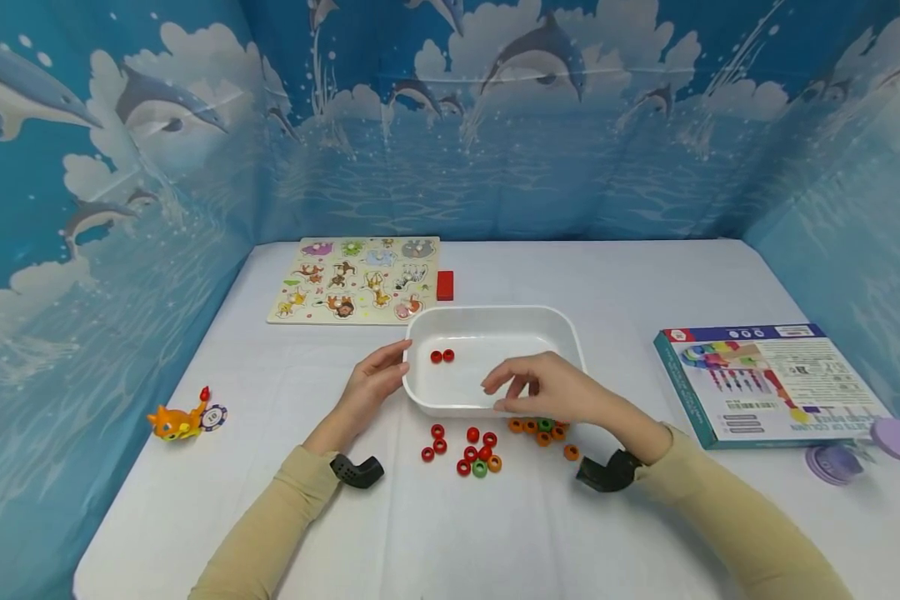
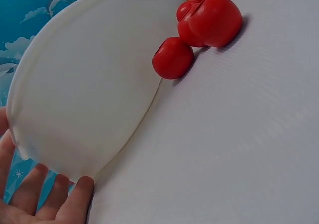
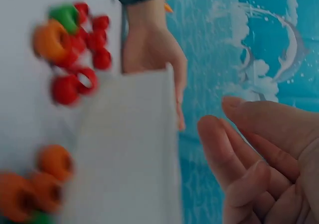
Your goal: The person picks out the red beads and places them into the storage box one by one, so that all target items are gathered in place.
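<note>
The tray [image 1: 495,321] looks like smooth white plastic with a soft gloss. The beads [image 1: 472,450] are glossy and smooth, likely plastic. The surface [image 1: 645,275] wears a matt white cloth, faintly creased. The puzzle [image 1: 356,279] looks like wood with a printed face; the box [image 1: 768,379] is printed card, slightly shiny.

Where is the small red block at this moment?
In the head view, the red block lies on the table toward the far side, just right of the animal puzzle board and just behind the left far corner of the white tray.
</note>
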Tool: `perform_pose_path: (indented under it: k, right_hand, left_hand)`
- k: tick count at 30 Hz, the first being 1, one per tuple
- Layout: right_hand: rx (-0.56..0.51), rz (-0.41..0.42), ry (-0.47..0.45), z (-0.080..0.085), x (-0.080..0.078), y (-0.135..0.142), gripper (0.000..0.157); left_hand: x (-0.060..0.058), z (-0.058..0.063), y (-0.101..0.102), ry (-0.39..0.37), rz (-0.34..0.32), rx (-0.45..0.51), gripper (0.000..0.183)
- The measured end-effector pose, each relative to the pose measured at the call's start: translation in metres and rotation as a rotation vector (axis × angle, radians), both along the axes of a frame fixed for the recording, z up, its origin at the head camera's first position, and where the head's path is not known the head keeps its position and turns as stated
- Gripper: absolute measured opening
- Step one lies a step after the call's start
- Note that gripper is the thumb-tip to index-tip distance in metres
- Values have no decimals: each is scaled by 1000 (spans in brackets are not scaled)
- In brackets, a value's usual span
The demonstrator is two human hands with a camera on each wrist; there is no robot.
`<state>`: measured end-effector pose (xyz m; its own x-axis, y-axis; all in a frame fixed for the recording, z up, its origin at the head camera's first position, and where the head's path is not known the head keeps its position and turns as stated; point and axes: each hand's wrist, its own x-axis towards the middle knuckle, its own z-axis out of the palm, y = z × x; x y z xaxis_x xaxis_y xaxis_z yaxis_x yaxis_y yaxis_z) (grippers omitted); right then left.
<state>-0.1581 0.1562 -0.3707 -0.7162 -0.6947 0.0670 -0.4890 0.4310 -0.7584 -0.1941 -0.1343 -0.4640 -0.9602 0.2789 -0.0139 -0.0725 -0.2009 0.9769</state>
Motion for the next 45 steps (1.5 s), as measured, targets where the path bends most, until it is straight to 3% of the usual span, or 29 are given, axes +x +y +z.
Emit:
perform_pose_path:
  k: [4, 8, 17, 24, 31, 34, 38, 45]
  right_hand:
    - [-42, -35, -20, -18, 26, 5, 24]
    - [-87, -45, -7, -37, 39, 4, 26]
    - [-59, -120, 32, -66, 46, -3, 29]
    - [-37, -141, 148, -78, 45, -6, 27]
    - [-12, -165, 239, -80, 45, -6, 22]
    - [12, -183, 248, -75, 47, -5, 19]
    - [12, -206, 193, -63, 52, -3, 19]
    - [-95, -138, 24, -32, 54, 4, 23]
  left_hand:
    - [0, 1, -1, -8, 2, -5, 46]
    - [-1, 2, -1, -12, 1, -11, 45]
    - [0, 5, 0, -29, -31, -21, 44]
    - [11, 23, 3, -12, -35, -65, 45]
    - [11, 24, 3, -16, -36, -56, 45]
    - [6, 16, 2, -21, -34, -39, 45]
    - [0, 4, 0, -33, -28, -15, 46]
    - [1, 3, 0, -33, -4, -11, 47]
